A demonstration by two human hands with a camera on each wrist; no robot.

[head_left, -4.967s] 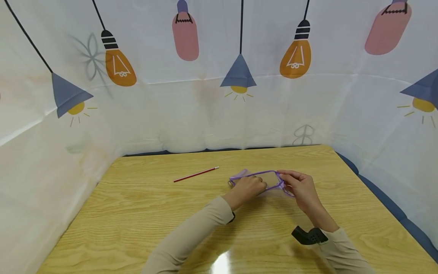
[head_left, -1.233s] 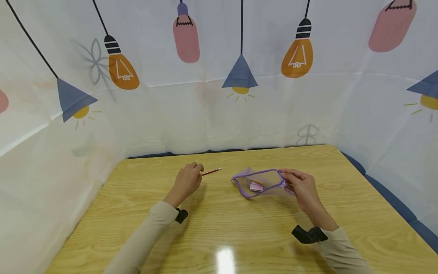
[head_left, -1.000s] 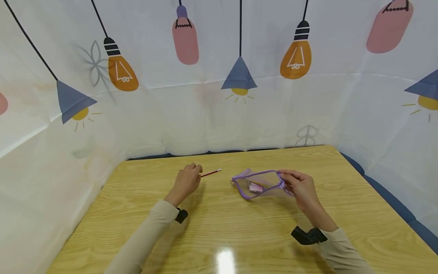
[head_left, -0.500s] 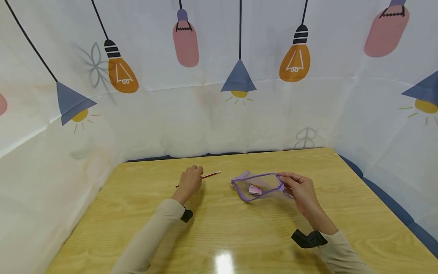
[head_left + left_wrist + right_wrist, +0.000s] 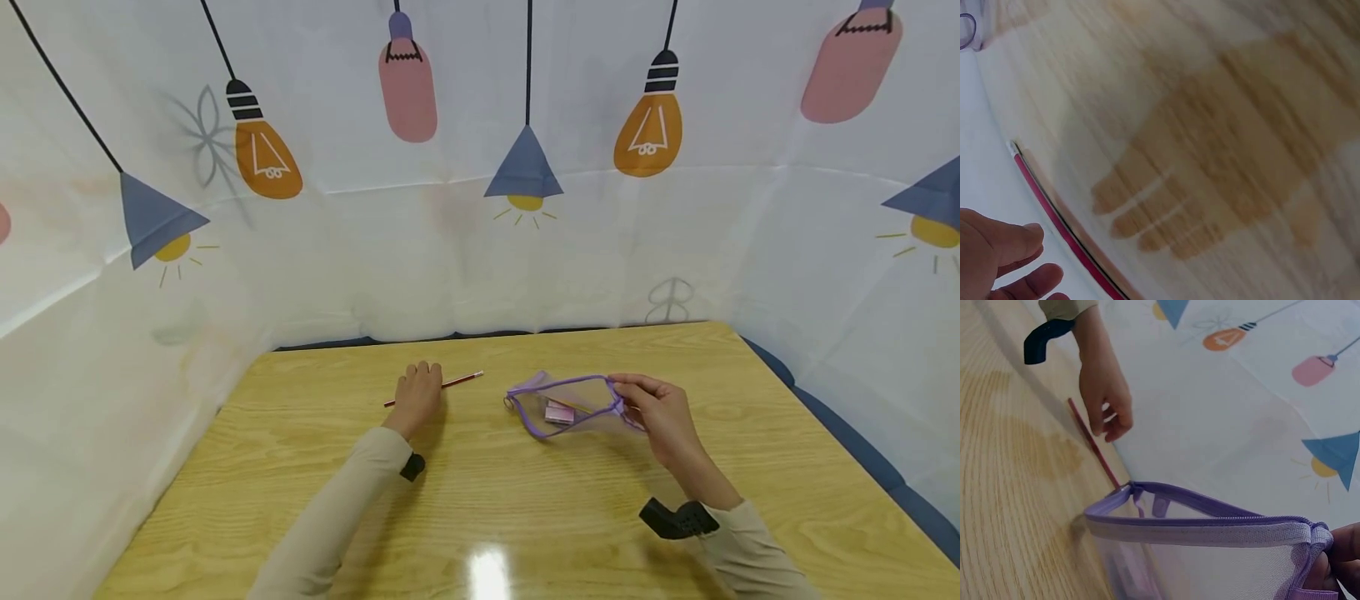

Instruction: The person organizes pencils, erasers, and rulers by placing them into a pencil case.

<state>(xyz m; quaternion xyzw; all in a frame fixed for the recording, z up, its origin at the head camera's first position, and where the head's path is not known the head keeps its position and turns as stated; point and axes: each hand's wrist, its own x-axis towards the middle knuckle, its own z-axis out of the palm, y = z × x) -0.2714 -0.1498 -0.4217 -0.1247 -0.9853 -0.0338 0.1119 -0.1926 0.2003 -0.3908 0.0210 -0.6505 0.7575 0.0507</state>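
Observation:
A red pencil (image 5: 463,379) with a white end lies on the table. Just above it, my left hand (image 5: 420,396) hovers with loosely bent fingers; in the left wrist view its thumb and fingertips stand apart from the pencil (image 5: 1063,231). My right hand (image 5: 663,417) pinches one end of a purple-edged mesh zip pouch (image 5: 1210,531), keeping its mouth spread wide. Inside the pouch sit a small pink-and-white block (image 5: 559,412) and a thin yellow stick, partly hidden by the rim. Only the right hand's fingertips show in the right wrist view.
The wooden table (image 5: 480,492) carries pouch and pencil. A white curtain (image 5: 420,250) printed with lamps and bulbs hangs behind the table and along both sides. Each wrist wears a black device, such as the one on the right wrist (image 5: 678,518).
Five seconds ago my left hand was in the pouch's mouth; it has since moved left to the pencil. Lately it shifted slightly, uncovering the pencil's left end. My right hand has kept its grip.

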